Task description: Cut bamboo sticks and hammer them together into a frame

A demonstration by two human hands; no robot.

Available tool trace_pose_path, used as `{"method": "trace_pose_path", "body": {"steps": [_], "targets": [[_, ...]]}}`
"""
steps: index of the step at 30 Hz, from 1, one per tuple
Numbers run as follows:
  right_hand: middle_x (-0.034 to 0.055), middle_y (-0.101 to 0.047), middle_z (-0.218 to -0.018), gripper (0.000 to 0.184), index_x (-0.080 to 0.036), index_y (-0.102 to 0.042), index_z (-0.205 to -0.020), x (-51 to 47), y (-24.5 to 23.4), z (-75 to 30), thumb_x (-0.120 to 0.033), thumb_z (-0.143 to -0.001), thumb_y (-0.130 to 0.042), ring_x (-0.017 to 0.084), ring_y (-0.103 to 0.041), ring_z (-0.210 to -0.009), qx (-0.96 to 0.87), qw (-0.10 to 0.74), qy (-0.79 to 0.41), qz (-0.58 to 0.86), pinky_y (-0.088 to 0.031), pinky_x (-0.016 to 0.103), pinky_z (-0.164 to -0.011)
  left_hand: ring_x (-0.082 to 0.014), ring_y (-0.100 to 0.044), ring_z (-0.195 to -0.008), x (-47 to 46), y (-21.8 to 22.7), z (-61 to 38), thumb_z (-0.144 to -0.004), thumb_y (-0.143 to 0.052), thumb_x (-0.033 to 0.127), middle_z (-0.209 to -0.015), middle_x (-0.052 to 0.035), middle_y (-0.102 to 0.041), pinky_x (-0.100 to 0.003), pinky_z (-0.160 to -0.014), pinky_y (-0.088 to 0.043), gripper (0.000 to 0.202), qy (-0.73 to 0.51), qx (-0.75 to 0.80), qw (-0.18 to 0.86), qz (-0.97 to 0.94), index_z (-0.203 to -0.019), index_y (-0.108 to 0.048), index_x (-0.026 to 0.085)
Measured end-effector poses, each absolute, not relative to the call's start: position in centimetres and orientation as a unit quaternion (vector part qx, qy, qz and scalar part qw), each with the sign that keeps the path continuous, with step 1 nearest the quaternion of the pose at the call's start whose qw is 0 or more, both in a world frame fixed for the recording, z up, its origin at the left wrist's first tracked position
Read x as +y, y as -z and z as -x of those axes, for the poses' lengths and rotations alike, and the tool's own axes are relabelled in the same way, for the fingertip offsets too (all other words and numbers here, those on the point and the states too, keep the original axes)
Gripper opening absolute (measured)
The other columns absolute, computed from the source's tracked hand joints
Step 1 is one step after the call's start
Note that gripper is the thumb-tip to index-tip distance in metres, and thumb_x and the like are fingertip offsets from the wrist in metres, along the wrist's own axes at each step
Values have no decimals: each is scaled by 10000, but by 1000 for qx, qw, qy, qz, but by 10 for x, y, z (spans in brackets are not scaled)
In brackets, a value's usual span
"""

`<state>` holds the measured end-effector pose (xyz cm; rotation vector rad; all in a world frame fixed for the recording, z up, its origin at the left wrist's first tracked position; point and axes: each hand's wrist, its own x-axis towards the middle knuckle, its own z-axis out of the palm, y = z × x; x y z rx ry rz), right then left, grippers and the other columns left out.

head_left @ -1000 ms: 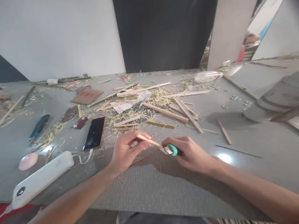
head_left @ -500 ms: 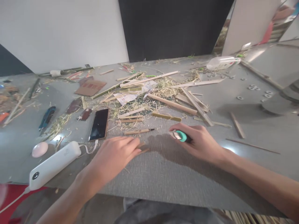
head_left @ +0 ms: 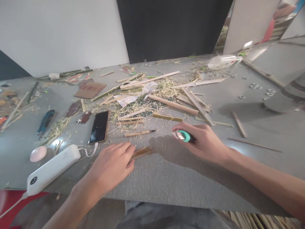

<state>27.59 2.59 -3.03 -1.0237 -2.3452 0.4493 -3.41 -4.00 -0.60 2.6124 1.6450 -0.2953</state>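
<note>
The left hand [head_left: 114, 160] is over the near part of the table [head_left: 166, 184]. Its fingers are closed on one end of a brown strip [head_left: 142, 152]. The other end pokes out to the right, toward the middle of the table, and looks blurry. The fingers hide the rest of it.

The right hand [head_left: 202, 140] is wrapped around a knife [head_left: 186, 136]. The knife has a green ring and a dark handle, and its blade points left, toward the strip. The two hands are well apart.

A pen [head_left: 139, 133] with a dark tip lies just past the strip. Behind it are some thin sticks [head_left: 130, 122] in a little stack, and a yellow stick [head_left: 167, 117] is to their right. Farther back, a hammer [head_left: 176, 105] lies in a messy heap of shavings [head_left: 166, 87], with long bits of wood around it.

On the left, a black phone [head_left: 98, 127] lies flat. A white cord [head_left: 89, 154] joins it to a fat white power bank [head_left: 53, 170]. A pink round thing [head_left: 38, 154] and a blue cutter [head_left: 46, 121] are near there too.

On the right, small white rings [head_left: 255, 86] are spread out between a clear bottle [head_left: 222, 62] and a big gray can [head_left: 286, 98].
</note>
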Motion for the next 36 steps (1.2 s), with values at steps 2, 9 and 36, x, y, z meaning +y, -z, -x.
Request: {"method": "trace_pose_path", "body": {"steps": [2, 9, 36], "targets": [[-35, -671, -767, 252, -229, -634, -1132, 26, 31, -276, -166, -892, -586, 96, -521, -564, -872, 264, -165, 378, -377, 240, -568, -287, -718, -871, -38, 6, 30, -886, -543, 142, -924, -69, -722, -399, -741, -538, 136, 108, 531, 30, -840, -953, -654, 186], [-41, -679, -798, 251, -227, -628, -1127, 27, 29, -276, -152, -889, -597, 87, -503, -570, -872, 270, -155, 378, -377, 229, -582, -219, -624, -787, -21, -1, 23, -970, -421, 105, -870, -46, -642, -345, -681, -417, 170, -6, 533, 172, -828, -927, -564, 187], [-49, -556, -628, 151, -218, -649, -1011, 33, 31, -280, -327, -1000, -547, 89, -414, -487, -829, 306, -163, 438, -349, 240, -524, -98, -280, -501, 15, 47, -27, -961, -598, 544, -553, 59, -344, -272, -491, -223, 414, -437, 395, 538, -602, -728, -518, 211]]}}
